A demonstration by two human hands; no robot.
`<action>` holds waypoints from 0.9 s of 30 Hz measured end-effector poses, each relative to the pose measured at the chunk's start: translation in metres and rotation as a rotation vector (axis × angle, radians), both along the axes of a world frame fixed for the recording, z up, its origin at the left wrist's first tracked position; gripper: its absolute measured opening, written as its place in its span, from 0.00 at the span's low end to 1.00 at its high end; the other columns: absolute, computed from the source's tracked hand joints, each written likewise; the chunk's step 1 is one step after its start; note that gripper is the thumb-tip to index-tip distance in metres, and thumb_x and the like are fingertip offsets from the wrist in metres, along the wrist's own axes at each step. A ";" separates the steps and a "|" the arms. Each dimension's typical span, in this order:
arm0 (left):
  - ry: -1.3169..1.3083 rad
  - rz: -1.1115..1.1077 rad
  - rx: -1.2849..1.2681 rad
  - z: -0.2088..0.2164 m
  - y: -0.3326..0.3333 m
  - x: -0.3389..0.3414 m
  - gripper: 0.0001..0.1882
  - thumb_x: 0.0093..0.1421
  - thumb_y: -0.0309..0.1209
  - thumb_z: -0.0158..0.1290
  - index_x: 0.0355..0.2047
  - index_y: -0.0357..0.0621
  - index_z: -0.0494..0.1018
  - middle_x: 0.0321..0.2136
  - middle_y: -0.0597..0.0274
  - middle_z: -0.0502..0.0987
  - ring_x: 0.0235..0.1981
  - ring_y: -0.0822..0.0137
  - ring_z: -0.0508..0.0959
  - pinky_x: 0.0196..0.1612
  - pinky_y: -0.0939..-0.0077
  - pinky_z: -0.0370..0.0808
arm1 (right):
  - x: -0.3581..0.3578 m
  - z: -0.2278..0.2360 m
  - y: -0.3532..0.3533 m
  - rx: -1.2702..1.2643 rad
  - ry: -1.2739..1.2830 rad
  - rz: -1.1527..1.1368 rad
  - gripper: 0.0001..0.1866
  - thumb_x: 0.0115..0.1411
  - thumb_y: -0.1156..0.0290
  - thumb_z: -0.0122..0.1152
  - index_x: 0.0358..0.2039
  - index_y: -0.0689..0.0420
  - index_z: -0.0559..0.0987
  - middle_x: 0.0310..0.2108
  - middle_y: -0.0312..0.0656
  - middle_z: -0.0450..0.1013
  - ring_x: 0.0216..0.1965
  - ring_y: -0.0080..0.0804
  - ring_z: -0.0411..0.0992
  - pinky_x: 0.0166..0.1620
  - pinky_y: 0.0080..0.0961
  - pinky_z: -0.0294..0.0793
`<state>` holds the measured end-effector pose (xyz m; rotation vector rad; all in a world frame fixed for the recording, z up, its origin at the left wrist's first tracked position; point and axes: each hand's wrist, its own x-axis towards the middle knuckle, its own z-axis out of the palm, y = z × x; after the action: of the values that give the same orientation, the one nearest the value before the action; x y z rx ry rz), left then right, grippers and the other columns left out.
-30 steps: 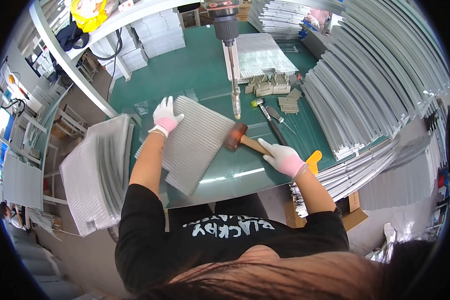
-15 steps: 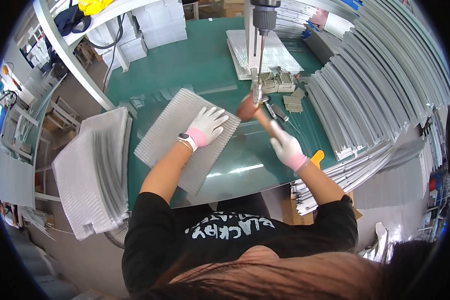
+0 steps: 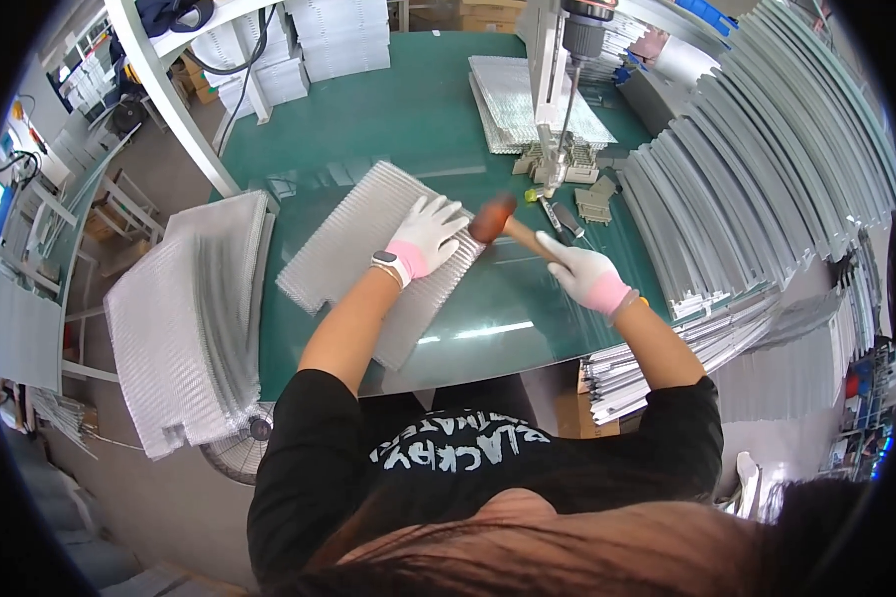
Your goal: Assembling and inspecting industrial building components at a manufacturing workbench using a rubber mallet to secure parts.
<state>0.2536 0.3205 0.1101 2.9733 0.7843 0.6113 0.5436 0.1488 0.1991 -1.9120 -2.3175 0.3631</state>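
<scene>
In the head view, the left hand (image 3: 430, 231), in a white glove with a pink cuff, lay flat near the middle of the frame, fingers spread and released, pressing on the right end of a ribbed metal panel (image 3: 368, 249). The panel lay slantwise on the green table (image 3: 408, 109), running from centre toward the lower left. The right hand (image 3: 585, 274), gloved alike, sat just right of centre, fingers clenched around the wooden handle of a mallet (image 3: 498, 221). The mallet's reddish-brown head rested at the panel's right edge, just beside the left fingertips; whether it touched the panel could not be told. A drill press (image 3: 567, 60) stood at the upper centre, with small metal parts (image 3: 579, 189) below it. A stack of ribbed panels (image 3: 184, 318) filled the left side, and long metal strips (image 3: 757, 189) fanned across the right.
</scene>
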 end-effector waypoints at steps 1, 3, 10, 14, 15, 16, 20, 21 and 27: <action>-0.079 0.024 0.075 0.003 -0.002 -0.001 0.21 0.62 0.40 0.52 0.54 0.50 0.74 0.58 0.55 0.71 0.63 0.53 0.66 0.67 0.50 0.60 | 0.000 0.000 -0.004 0.162 0.218 0.006 0.32 0.67 0.66 0.54 0.71 0.42 0.60 0.39 0.56 0.77 0.37 0.56 0.76 0.42 0.43 0.76; -0.076 0.017 -0.034 0.009 -0.001 -0.001 0.19 0.61 0.40 0.53 0.50 0.49 0.76 0.53 0.56 0.73 0.58 0.53 0.70 0.62 0.52 0.64 | -0.007 -0.001 -0.012 0.290 0.357 0.021 0.32 0.65 0.71 0.55 0.70 0.51 0.62 0.40 0.58 0.77 0.38 0.55 0.77 0.44 0.41 0.77; -0.191 -0.062 -0.034 0.000 0.003 0.000 0.13 0.59 0.39 0.55 0.41 0.46 0.77 0.41 0.58 0.76 0.48 0.53 0.75 0.53 0.55 0.71 | -0.057 -0.011 -0.053 -0.185 -0.164 0.023 0.32 0.64 0.75 0.55 0.68 0.58 0.63 0.39 0.58 0.78 0.38 0.57 0.78 0.43 0.41 0.78; -0.145 -0.031 -0.055 0.003 0.002 -0.003 0.14 0.59 0.40 0.55 0.40 0.47 0.77 0.42 0.58 0.76 0.47 0.54 0.75 0.53 0.56 0.71 | -0.057 -0.022 -0.054 0.076 0.237 -0.035 0.33 0.66 0.66 0.55 0.71 0.46 0.59 0.35 0.55 0.77 0.35 0.55 0.77 0.39 0.44 0.77; -0.176 -0.041 -0.063 0.003 0.003 -0.002 0.14 0.58 0.39 0.55 0.41 0.47 0.77 0.42 0.58 0.76 0.49 0.53 0.75 0.54 0.55 0.70 | -0.057 -0.037 -0.056 0.282 0.487 -0.092 0.33 0.66 0.63 0.55 0.71 0.43 0.59 0.33 0.54 0.76 0.34 0.54 0.77 0.38 0.45 0.77; -0.205 -0.055 -0.074 0.004 0.001 -0.001 0.15 0.57 0.39 0.56 0.42 0.47 0.78 0.43 0.57 0.76 0.50 0.53 0.74 0.55 0.55 0.69 | -0.064 -0.047 -0.057 0.389 0.533 -0.099 0.34 0.67 0.59 0.54 0.72 0.38 0.57 0.32 0.53 0.76 0.32 0.54 0.77 0.37 0.47 0.75; -0.142 -0.001 0.047 0.013 -0.006 -0.001 0.12 0.56 0.39 0.58 0.38 0.48 0.77 0.38 0.56 0.75 0.46 0.52 0.74 0.52 0.55 0.70 | -0.056 -0.024 -0.051 -0.147 -0.078 0.031 0.35 0.67 0.62 0.53 0.72 0.40 0.55 0.32 0.57 0.77 0.33 0.56 0.77 0.38 0.48 0.74; -0.141 0.005 0.049 0.015 -0.006 -0.002 0.12 0.56 0.39 0.58 0.38 0.48 0.77 0.38 0.56 0.75 0.46 0.52 0.74 0.52 0.55 0.70 | -0.055 -0.018 -0.050 -0.145 -0.078 0.037 0.35 0.67 0.62 0.53 0.72 0.40 0.55 0.32 0.57 0.77 0.33 0.56 0.77 0.38 0.48 0.74; 0.025 0.081 -0.282 0.020 -0.014 -0.023 0.12 0.56 0.35 0.56 0.39 0.45 0.77 0.45 0.53 0.75 0.48 0.50 0.74 0.53 0.55 0.71 | -0.076 0.026 -0.070 0.128 0.565 -0.118 0.34 0.65 0.72 0.55 0.71 0.51 0.59 0.30 0.55 0.75 0.30 0.50 0.76 0.37 0.36 0.75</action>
<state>0.2302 0.3068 0.1301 2.7092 0.9121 0.4248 0.4680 0.0786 0.2253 -1.6099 -1.8082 0.6292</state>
